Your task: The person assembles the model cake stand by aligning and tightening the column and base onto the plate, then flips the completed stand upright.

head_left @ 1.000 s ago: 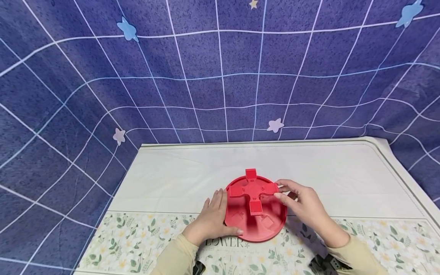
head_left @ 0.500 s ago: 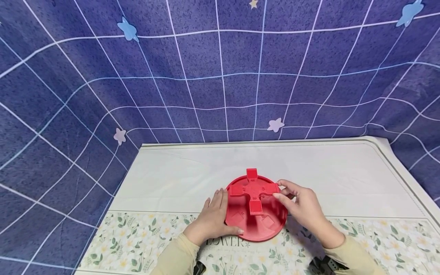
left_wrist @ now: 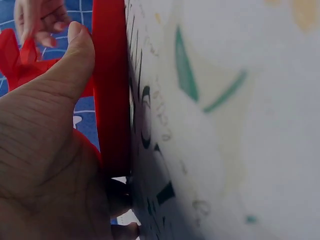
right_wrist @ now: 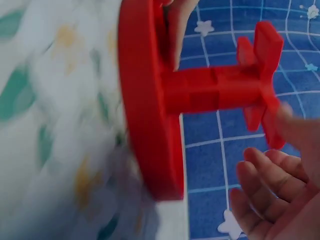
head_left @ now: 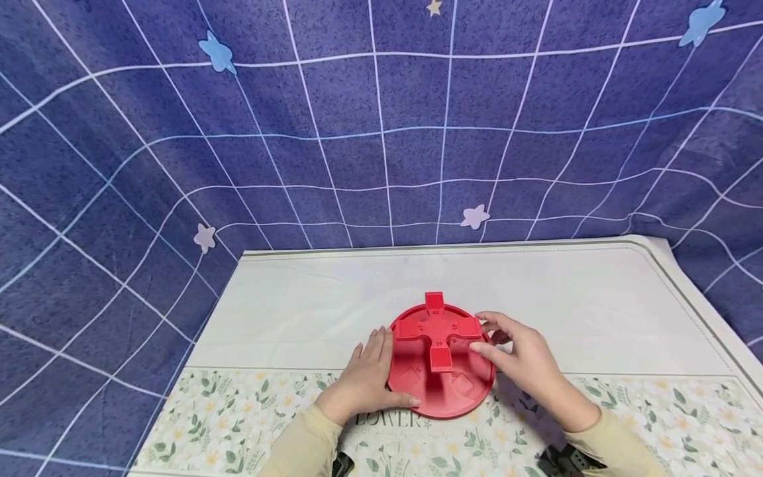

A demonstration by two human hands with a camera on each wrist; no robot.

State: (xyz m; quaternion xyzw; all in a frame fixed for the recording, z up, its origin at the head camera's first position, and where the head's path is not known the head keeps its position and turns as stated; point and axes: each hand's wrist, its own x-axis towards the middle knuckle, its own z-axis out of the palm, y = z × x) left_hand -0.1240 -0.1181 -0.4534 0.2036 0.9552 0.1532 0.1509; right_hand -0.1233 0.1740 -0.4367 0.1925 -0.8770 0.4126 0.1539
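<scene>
A red cross-shaped piece (head_left: 439,329) with numbers on its arms stands raised on a red post (right_wrist: 200,90) above a red round base (head_left: 444,401). My left hand (head_left: 366,384) rests against the base's left edge, fingers straight, thumb lying over the front rim. In the left wrist view the thumb (left_wrist: 70,65) presses along the rim. My right hand (head_left: 524,351) is at the cross's right arm, with the fingers loosely bent. The right wrist view shows its thumb close to the arm, contact hard to tell, and its fingers (right_wrist: 265,185) apart from it.
A white cloth with a flowered band (head_left: 238,424) and printed lettering covers the table. Behind and to the sides hangs a blue gridded curtain (head_left: 417,152) with stars. Dark wrist devices (head_left: 566,460) sit below both sleeves.
The right thumb has slid slightly off the cross's right arm, towards the front, and the grip has loosened. The left hand, the base and the cross have stayed in place.
</scene>
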